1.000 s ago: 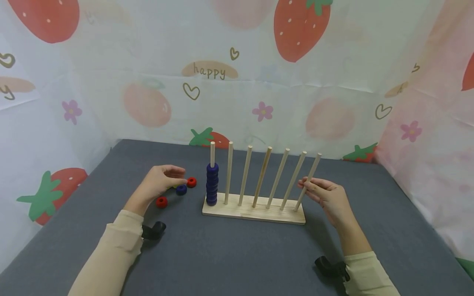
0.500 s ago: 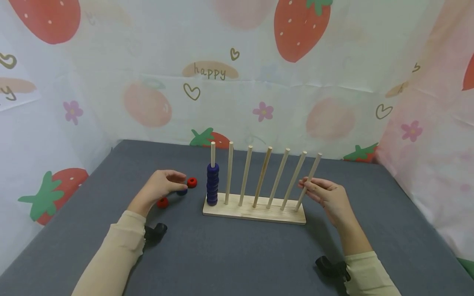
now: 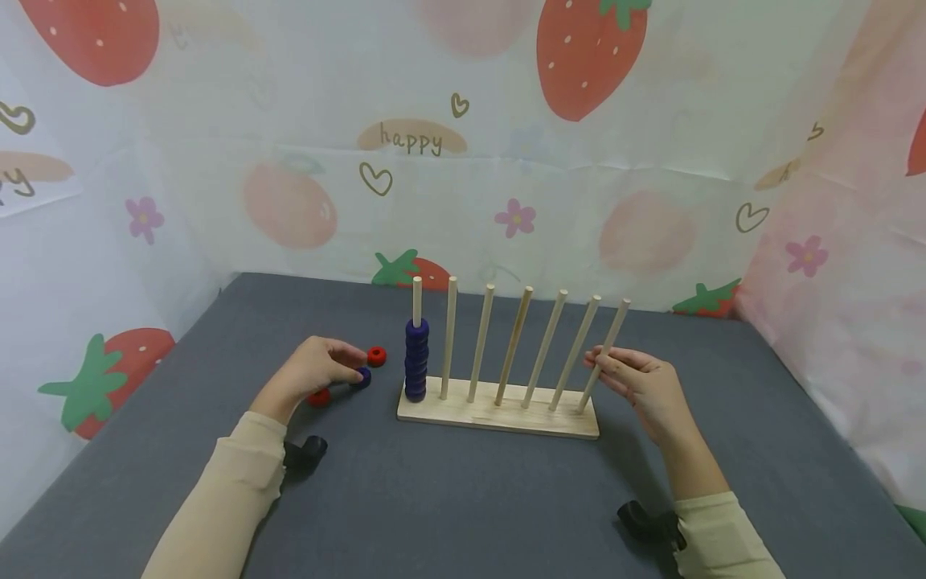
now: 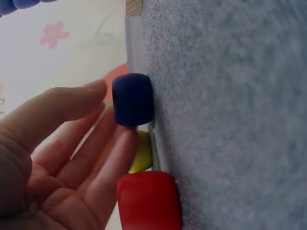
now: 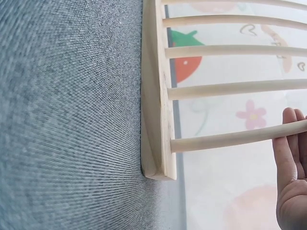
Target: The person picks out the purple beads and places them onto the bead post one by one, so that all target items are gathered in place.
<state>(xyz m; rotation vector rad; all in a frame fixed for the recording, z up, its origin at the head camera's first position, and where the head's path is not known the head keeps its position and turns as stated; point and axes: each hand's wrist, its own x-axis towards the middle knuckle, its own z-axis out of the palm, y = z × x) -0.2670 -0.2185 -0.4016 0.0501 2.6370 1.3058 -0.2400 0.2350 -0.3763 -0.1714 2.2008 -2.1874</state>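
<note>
Beside a dark blue bead (image 3: 364, 376), my left hand (image 3: 309, 371) has its thumb and fingers spread on either side. In the left wrist view the blue bead (image 4: 133, 99) sits on the cloth, thumb tip slightly short of it, one fingertip at its lower edge. A red bead (image 4: 148, 201) and part of a yellow bead (image 4: 143, 152) show below. My right hand (image 3: 642, 383) pinches the rightmost peg (image 3: 615, 322) of a wooden peg rack (image 3: 499, 414). That peg (image 5: 216, 140) stands fixed in the base in the right wrist view.
A stack of dark blue beads (image 3: 415, 362) fills most of the leftmost peg; the other pegs are bare. One red bead (image 3: 376, 356) lies behind the left fingertips, another red bead (image 3: 319, 397) partly under the hand. Grey cloth (image 3: 463, 498) covers the table; a printed curtain (image 3: 506, 161) hangs behind.
My left hand has lowered and shifted slightly right; the loose blue bead has slid a little right and nearer. The right hand keeps its hold on the peg.
</note>
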